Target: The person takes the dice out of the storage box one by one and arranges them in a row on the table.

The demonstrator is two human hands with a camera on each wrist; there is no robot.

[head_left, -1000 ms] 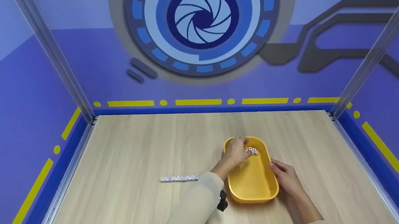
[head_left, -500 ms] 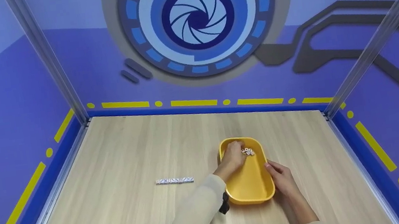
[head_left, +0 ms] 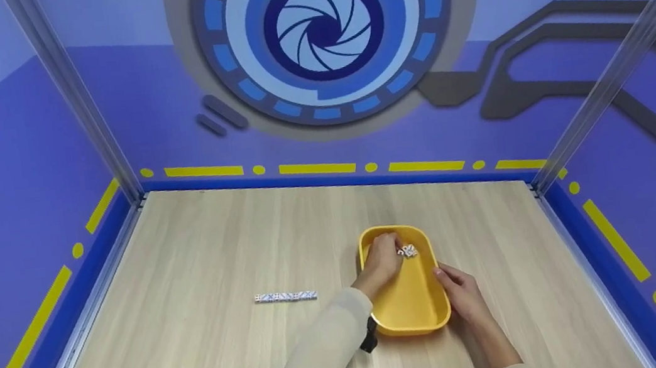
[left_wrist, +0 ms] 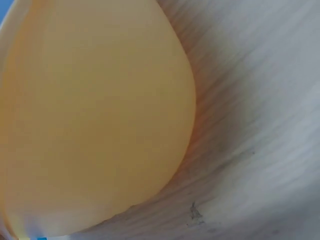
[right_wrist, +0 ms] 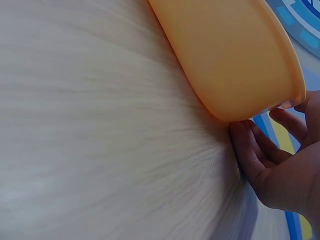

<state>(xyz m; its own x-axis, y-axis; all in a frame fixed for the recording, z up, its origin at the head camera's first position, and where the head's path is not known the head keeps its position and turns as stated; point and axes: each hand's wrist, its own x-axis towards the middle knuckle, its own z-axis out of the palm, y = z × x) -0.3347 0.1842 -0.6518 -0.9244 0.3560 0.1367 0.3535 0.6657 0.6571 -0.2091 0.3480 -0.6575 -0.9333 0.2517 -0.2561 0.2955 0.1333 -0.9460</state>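
The left hand dips into the upper part of the tray, right of centre in the lower half of the head view. Its fingers bend down toward the tray floor beside a small heap of dice; the fingertips are hidden, so I cannot tell whether they pinch a die. The left wrist view shows none of these fingers, only the outside of the tray.

The right hand grips the tray at its right edge, the thumb up by the rim and other fingers against the outside, low down near the wood in the right wrist view. That hold most likely keeps the tray steady while the other hand works inside it.

The tray is yellow, smooth and probably plastic, a deep oblong with rounded corners and a thin lip. The dice gather toward its far end, close to the left fingers; they are tiny white cubes with dark marks. Having walls around them presumably stops such small cubes from scattering.

Left of the tray and well apart from it, near the lower middle of the frame, a straight row of dice lies on the table, its white faces speckled blue and reddish. They seem lined up on purpose, side by side. The table has a pale, streaky wood grain. Beyond it, a blue printed wall fills the upper frame.
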